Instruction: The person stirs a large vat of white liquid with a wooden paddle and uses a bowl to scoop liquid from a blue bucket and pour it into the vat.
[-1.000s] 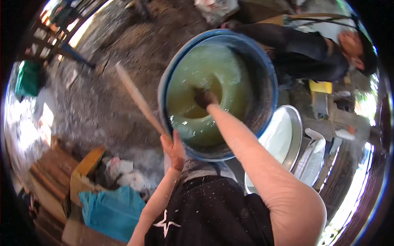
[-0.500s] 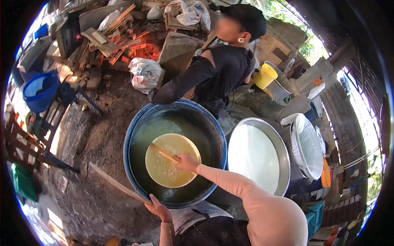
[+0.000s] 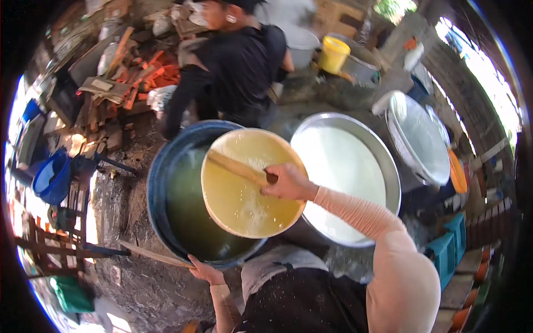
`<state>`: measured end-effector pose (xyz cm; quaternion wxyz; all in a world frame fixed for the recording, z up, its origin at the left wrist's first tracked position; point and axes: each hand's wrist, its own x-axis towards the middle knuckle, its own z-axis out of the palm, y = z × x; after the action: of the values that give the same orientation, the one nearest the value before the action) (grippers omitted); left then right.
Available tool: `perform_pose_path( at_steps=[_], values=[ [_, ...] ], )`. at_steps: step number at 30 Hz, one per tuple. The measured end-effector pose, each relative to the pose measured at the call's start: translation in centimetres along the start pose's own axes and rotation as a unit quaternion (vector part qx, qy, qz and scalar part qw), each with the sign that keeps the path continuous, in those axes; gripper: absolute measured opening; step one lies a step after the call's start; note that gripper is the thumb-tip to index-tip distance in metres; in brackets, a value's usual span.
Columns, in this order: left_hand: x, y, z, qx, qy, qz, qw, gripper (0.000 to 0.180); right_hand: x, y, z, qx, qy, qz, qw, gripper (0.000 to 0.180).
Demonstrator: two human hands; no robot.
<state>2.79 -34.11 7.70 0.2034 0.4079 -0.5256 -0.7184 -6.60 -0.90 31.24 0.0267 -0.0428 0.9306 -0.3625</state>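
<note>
My right hand is closed around the wooden crossbar of a round pale-yellow bucket. Cloudy yellowish liquid with some bubbles fills it. The bucket hangs over the right part of a large blue tub, its right edge overlapping the rim of a wide metal basin. Greenish liquid shows inside the tub; milky white liquid covers the basin. Near the tub's front rim, my left hand grips one end of a long, thin wooden stick, which points out to the left.
Beyond the tub, a person in black bends close to its rim. Another metal basin stands at right, near teal crates. Farther back are a yellow pail and glowing embers beside firewood. A blue basket is at left.
My right hand has lifted the bucket from the tub's liquid and moved it right, toward the metal basin. The left hand keeps hold of the stick. The view has shifted.
</note>
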Motion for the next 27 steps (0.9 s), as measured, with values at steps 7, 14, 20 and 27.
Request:
perform_pose_path(
  at_steps=[7,14,20,27],
  values=[
    [1.9,-0.7,-1.1,0.105,0.034,-0.052,0.992,0.073,-8.7,8.7,-7.2,0.044,0.064,0.044,0.996,0.028],
    [4.6,-2.4,-5.5,0.228,-0.034,0.144,0.962,0.057,-18.6,21.7,-12.6,0.043,0.050,0.147,0.987,0.024],
    [2.8,-3.9,-3.9,0.164,-0.036,0.087,0.982,0.064,-26.3,33.1,-15.2,-0.003,0.061,0.248,0.967,0.026],
    [7.6,-7.2,-13.1,0.599,-0.062,0.346,0.720,0.071,-28.6,44.6,-15.8,0.014,0.074,0.268,0.960,0.030]
  ],
)
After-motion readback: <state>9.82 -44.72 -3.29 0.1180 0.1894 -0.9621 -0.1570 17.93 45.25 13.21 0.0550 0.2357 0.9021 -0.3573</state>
